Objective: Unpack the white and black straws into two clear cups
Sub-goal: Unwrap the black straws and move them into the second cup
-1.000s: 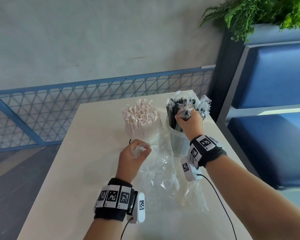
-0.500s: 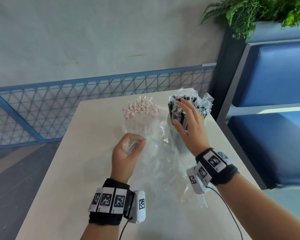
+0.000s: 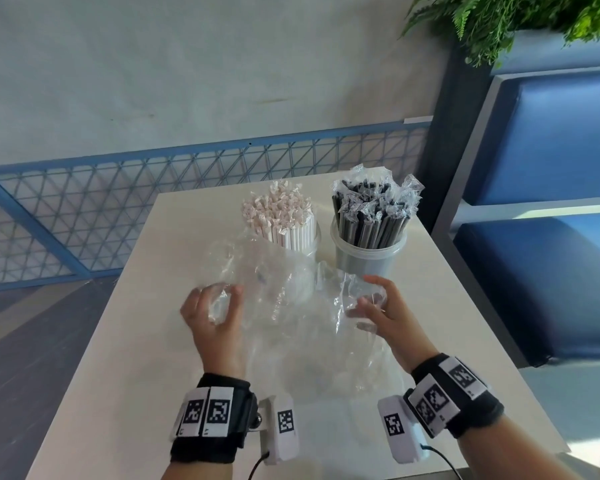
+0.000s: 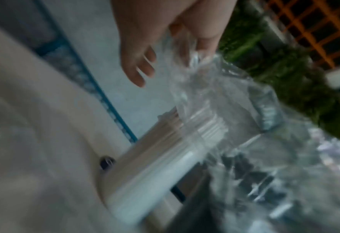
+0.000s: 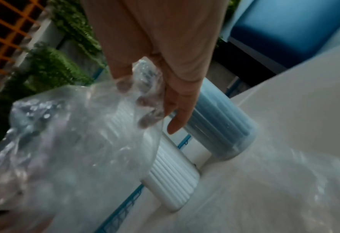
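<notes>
Cream table (image 3: 125, 341) carries it all from my remote seat. Clear plastic bag (image 3: 291, 323) spreads between my grips: left hand (image 3: 215, 323) clamped on its crumpled edge, right hand (image 3: 385, 313) pinching the other side. Just beyond the left grip, white straws (image 3: 279, 216) stand in one clear cup (image 3: 316, 237); beyond the right, black straws (image 3: 371, 216) fill the other cup (image 3: 368, 261)

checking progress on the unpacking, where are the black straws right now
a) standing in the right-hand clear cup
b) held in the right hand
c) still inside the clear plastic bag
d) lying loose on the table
a: in the head view the black straws stand upright in the clear cup to the right of the white straws, while both hands hold only the empty plastic bag.
</notes>
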`<state>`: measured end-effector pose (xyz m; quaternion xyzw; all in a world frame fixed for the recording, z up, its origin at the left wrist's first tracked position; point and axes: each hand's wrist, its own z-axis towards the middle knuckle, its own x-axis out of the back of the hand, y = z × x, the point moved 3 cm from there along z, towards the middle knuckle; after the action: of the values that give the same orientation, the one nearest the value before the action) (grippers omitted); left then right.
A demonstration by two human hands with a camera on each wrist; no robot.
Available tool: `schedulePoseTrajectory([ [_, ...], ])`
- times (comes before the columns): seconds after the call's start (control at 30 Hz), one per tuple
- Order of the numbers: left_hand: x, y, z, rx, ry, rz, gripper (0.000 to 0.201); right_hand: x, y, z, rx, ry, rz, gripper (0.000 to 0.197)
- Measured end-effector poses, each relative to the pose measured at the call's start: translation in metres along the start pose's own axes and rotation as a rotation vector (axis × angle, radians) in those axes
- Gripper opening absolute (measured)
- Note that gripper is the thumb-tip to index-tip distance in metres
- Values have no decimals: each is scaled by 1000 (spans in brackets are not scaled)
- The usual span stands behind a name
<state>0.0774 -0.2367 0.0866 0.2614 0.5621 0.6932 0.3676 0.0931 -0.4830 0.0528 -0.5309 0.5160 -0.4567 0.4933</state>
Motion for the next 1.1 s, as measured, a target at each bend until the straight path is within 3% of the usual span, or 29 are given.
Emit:
schedulePoseTrajectory([
  [0.07,8,0,1,-349,24,388,15,3,0,1,0,53,-25,34],
  [0.1,11,-2,3,-453,-20,500,16,5,0,1,-11,67,-31,34],
  [0.17,14,-8,8,-497,-160,592,23,6,3,1,-33,65,-63,34],
  [0.27,11,-23,6,-86,-445,449,29,3,10,2,-30,47,-133,28],
  [0.33,18,-36,5,39,-417,449,32,7,19,5,-46,93,-176,21],
  [0.43,37,-49,10,13,-247,510,36,22,33,8,-98,235,-321,23],
  [0.57,39,-58,-3,-79,-315,567,30,27,28,-2,111,313,-715,47],
  [0.67,39,-69,-9,-89,-320,552,25,11,12,-11,309,282,-971,64],
  [0.73,41,-77,-10,-63,-321,530,23,-3,12,-14,347,188,-1212,71],
  [0.87,42,-86,-15,-34,-442,537,22,-14,48,-13,238,-35,-1538,77],
  [0.93,41,-92,-13,47,-506,541,20,-13,68,-13,138,-110,-1580,79],
  [1.0,36,-94,-10,138,-538,595,39,-14,83,-11,90,-153,-1597,80],
  [1.1,17,-87,-1,264,-507,650,46,-19,92,-9,24,-208,-1562,78],
])
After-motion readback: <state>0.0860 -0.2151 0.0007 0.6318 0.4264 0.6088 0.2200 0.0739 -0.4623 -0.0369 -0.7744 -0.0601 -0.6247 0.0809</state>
